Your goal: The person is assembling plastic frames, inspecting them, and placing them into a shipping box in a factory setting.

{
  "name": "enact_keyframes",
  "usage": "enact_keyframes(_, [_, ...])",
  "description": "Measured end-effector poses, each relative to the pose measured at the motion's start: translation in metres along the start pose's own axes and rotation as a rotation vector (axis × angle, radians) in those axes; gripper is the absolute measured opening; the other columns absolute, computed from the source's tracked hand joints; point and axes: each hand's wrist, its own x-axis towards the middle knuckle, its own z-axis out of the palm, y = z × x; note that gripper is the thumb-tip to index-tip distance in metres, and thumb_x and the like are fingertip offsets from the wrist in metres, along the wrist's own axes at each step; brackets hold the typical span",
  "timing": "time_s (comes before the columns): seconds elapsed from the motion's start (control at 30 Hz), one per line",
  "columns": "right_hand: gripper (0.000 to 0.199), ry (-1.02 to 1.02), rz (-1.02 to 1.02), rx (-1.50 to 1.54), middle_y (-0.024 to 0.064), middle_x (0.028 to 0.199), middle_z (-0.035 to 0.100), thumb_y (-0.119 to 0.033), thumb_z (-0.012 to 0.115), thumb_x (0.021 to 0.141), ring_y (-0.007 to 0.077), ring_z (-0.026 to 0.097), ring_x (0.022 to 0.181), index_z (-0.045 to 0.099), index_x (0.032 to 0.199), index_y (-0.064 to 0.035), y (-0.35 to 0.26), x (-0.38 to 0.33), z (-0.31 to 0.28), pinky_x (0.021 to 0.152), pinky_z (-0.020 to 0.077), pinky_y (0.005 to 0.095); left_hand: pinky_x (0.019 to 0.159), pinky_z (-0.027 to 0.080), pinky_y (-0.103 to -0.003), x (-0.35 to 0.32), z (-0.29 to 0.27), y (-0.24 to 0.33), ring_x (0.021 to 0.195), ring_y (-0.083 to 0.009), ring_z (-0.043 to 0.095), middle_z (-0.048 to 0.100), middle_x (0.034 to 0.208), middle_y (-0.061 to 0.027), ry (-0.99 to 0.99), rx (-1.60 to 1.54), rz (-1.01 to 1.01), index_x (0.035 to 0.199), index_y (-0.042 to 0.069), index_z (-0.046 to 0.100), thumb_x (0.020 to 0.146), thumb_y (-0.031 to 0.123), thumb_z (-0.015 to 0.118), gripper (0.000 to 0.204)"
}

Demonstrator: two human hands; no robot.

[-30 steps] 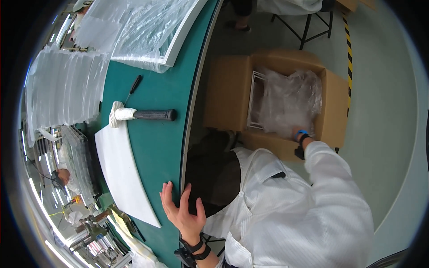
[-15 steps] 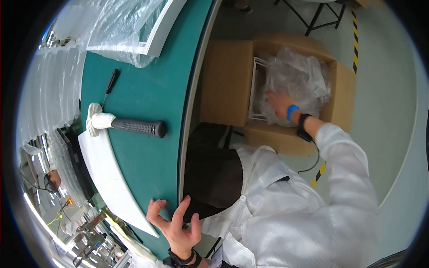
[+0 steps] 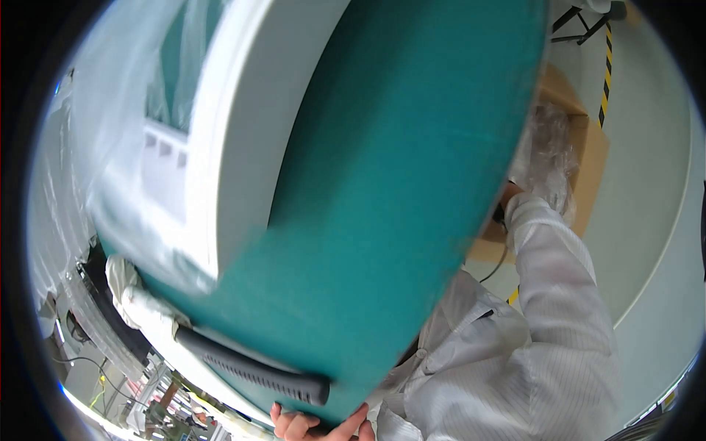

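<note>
Our left hand [image 3: 315, 429] bends its fingers at the table [image 3: 397, 184], grip unclear; we cannot tell our right hand's [image 3: 510, 192] hidden grip, so we best handle the clear plastic [image 3: 551, 140] near those fingers gently.

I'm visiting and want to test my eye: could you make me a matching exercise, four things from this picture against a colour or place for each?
Things
1. Wrapped tool
2. Cardboard box
3. Floor tape
4. Left hand

Descriptions
A. Striped yellow and black
B. By the edge of the green table, at the picture's bottom
C. Black-handled, pale at its other end
D. Brown, partly hidden by the table

Pairs: 1-C, 2-D, 3-A, 4-B
</note>
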Motion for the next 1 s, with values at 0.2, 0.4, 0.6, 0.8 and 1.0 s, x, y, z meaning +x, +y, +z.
enact_keyframes(0.2, [0.042, 0.138, 0.054, 0.39, 0.0194, 0.131, 0.058, -0.033, 0.051, 0.094, 0.0369, 0.055, 0.119, 0.062, 0.124, -0.0063, -0.022, 0.032, -0.01, 0.1, 0.0433, 0.0465, 0.088, 0.036, -0.049, 0.0, -0.006, 0.005, 0.1, -0.0308, 0.041, 0.039, 0.103, -0.0098, -0.009, 0.032, -0.04, 0.081, 0.026, 0.074, 0.068, 0.031, 0.071, 0.014])
enact_keyframes(0.4, [0.046, 0.321, 0.138, 0.768, 0.0206, 0.131, 0.058, -0.041, 0.049, 0.096, 0.0407, 0.054, 0.119, 0.062, 0.124, -0.0058, 0.004, 0.055, -0.002, 0.1, 0.0417, 0.0498, 0.084, 0.037, -0.047, 0.0, -0.008, 0.008, 0.098, -0.0312, 0.042, 0.04, 0.102, -0.0107, 0.01, 0.02, -0.039, 0.079, 0.024, 0.073, 0.065, 0.029, 0.072, 0.014])
enact_keyframes(0.6, [0.049, 0.431, 0.042, 0.827, 0.0179, 0.129, 0.058, -0.039, 0.052, 0.094, 0.0361, 0.053, 0.119, 0.056, 0.128, -0.0027, 0.049, -0.089, 0.094, 0.102, 0.0401, 0.0453, 0.079, 0.038, -0.045, 0.0, -0.012, 0.007, 0.095, -0.0317, 0.043, 0.041, 0.102, -0.0117, -0.056, -0.007, -0.087, 0.077, 0.023, 0.073, 0.063, 0.026, 0.073, 0.014])
enact_keyframes(0.8, [0.052, 0.122, -0.169, 1.465, 0.0084, 0.125, 0.06, -0.029, 0.061, 0.091, 0.0239, 0.054, 0.114, 0.05, 0.135, -0.0054, -0.007, -0.13, -0.094, 0.1, 0.0413, 0.0353, 0.076, 0.038, -0.044, 0.004, -0.009, 0.008, 0.094, -0.0321, 0.043, 0.041, 0.101, -0.0124, -0.068, -0.068, -0.08, 0.075, 0.022, 0.072, 0.061, 0.024, 0.074, 0.014])
enact_keyframes(1.0, [0.048, -0.016, -0.102, 2.082, 0.0013, 0.114, 0.064, -0.026, 0.06, 0.094, 0.0117, 0.058, 0.099, 0.045, 0.138, -0.0126, 0.008, -0.153, -0.099, 0.088, 0.0457, 0.0297, 0.077, 0.037, -0.045, -0.003, -0.002, 0.009, 0.093, -0.0328, 0.043, 0.045, 0.097, -0.0121, -0.042, -0.109, -0.094, 0.075, 0.019, 0.07, 0.066, 0.024, 0.071, 0.01])
